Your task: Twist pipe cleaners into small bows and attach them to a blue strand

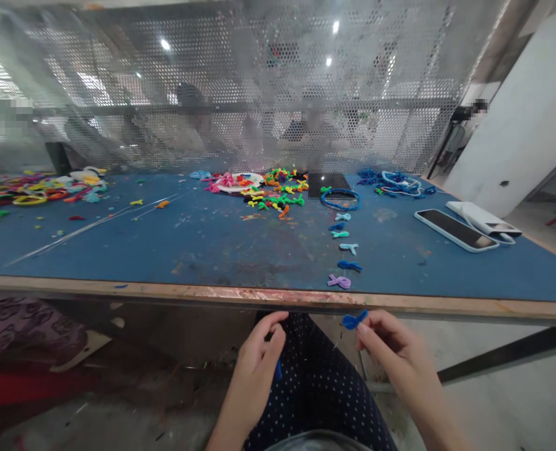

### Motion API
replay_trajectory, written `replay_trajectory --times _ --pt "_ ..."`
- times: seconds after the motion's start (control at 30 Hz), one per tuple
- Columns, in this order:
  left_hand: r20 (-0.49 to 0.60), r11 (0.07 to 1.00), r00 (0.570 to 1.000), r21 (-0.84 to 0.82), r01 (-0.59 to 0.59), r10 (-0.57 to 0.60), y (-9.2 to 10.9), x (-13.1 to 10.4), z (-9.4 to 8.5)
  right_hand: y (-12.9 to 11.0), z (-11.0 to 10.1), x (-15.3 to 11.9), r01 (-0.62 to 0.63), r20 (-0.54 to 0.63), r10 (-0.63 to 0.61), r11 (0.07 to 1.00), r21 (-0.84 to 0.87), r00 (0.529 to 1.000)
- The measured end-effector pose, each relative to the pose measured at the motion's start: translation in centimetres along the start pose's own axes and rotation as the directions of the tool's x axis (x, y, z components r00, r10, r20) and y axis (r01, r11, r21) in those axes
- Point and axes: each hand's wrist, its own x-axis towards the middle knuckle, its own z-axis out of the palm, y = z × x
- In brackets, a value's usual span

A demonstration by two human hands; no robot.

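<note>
My right hand (393,344) pinches a small looped piece of blue pipe cleaner (354,320) just below the table's front edge. To its left, my left hand (259,354) is curled over my lap, thumb and forefinger close together. A bit of blue fuzzy strip (278,369) shows under that hand, and the rest of it is hidden. On the table in front of my right hand, several small twisted loops form a column, from a purple loop (340,282) nearest me, past a dark blue loop (350,265), to a pale blue loop (342,217).
A blue fuzzy ring (340,199) lies beyond the column, by a dark flat panel (327,181). Colourful twisted pieces (278,188) are heaped mid-table, more (33,191) at left. A phone (456,230) and a white power bank (484,219) lie right. Perforated sheet (259,81) rises behind.
</note>
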Motion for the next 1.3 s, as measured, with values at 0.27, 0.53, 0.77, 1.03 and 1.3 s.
replay_trajectory --times 0.27,0.53,0.77,1.03,1.3 --pt "0.072 0.987 0.997 0.164 -0.003 -0.008 -1.1 0.1 -0.1 2.9 0.6 -1.6 0.063 0.047 -0.063 0.998 0.007 0.997" --pt "0.131 0.945 0.959 -0.183 0.271 -0.250 -3.2 0.4 1.0 6.9 1.0 -1.6 0.293 -0.065 -0.303 0.947 -0.129 0.951" --pt "0.478 0.834 0.792 -0.194 0.517 -0.380 -6.7 -1.8 5.7 8.6 3.6 -0.8 -0.027 0.336 -0.086 0.948 0.317 0.938" --pt "0.300 0.969 0.950 -0.197 0.151 -0.087 -2.6 2.3 1.4 4.2 3.3 -1.8 -0.164 0.370 0.043 0.939 0.303 0.928" --pt "0.745 0.780 0.659 -0.470 0.412 0.101 8.4 6.0 4.3 0.7 1.4 -1.5 -0.016 0.407 -0.077 0.975 0.220 0.910"
